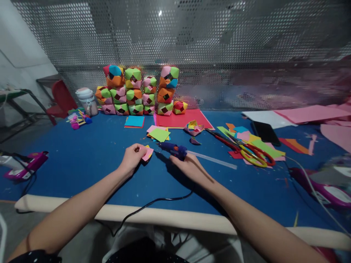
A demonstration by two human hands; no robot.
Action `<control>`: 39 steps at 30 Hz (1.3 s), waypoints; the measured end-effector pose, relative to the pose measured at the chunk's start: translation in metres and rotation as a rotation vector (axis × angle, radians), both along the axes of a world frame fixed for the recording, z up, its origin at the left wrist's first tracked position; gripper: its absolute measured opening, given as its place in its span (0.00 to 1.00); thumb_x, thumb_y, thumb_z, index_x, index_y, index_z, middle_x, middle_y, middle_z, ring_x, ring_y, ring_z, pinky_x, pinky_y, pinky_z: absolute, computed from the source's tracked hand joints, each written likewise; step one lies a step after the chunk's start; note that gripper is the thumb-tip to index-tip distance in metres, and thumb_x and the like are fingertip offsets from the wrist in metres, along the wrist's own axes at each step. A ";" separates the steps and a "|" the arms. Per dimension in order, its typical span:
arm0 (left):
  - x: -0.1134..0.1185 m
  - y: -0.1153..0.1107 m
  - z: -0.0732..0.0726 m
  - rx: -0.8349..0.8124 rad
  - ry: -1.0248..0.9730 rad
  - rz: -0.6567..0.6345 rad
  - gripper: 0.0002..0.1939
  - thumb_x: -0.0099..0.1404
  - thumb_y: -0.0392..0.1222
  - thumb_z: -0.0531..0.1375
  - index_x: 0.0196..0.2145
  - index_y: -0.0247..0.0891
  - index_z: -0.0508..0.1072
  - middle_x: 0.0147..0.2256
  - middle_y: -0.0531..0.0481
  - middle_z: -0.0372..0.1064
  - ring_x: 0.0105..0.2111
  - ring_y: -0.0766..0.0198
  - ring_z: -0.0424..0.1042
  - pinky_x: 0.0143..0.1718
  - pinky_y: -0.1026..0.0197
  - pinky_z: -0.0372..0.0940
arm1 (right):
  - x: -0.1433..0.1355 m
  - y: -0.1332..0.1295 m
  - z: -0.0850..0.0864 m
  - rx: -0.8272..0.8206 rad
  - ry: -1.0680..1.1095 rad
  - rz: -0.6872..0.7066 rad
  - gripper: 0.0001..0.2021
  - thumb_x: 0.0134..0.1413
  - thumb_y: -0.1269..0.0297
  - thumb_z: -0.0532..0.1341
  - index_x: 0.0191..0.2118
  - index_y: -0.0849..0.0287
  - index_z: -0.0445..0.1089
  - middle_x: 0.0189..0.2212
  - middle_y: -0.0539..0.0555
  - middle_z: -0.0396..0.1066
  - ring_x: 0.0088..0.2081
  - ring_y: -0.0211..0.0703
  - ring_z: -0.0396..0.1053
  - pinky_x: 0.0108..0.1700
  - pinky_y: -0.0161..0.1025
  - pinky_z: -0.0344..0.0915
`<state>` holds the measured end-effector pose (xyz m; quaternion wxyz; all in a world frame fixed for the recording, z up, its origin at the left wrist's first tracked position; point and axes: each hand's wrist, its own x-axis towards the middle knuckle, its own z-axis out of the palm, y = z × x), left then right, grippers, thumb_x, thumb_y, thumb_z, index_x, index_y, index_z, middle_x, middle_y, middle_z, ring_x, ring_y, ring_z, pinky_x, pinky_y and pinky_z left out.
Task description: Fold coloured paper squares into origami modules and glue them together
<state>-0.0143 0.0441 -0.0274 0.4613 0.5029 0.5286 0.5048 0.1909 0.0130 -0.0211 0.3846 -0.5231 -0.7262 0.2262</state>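
My left hand (132,157) pinches a small folded piece of pink and yellow paper (147,153) just above the blue table. To its right, my right hand (189,166) is wrapped round a blue glue gun (172,149), whose nozzle points left at the folded paper without touching it. A clear glue stick (215,160) sticks out of the gun's back end. Beyond my hands lies a stack of coloured paper squares (159,134) with a green one on top. A partly built paper shape (194,127) and a small dark folded piece (194,141) rest right of it.
Stacked paper balls (134,96) stand at the back by a perforated metal panel. On the right are scissors (253,155) on paper scraps and a black phone (265,133). The black cord (156,199) crosses the padded front edge (164,215). Purple devices (27,167) lie at both sides.
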 end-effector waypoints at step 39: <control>0.000 0.001 -0.005 0.079 0.227 -0.109 0.06 0.50 0.40 0.60 0.24 0.34 0.68 0.20 0.55 0.64 0.21 0.70 0.60 0.23 0.67 0.54 | -0.007 -0.009 -0.007 0.019 -0.445 0.000 0.09 0.55 0.56 0.53 0.33 0.57 0.62 0.27 0.52 0.69 0.27 0.41 0.66 0.28 0.33 0.52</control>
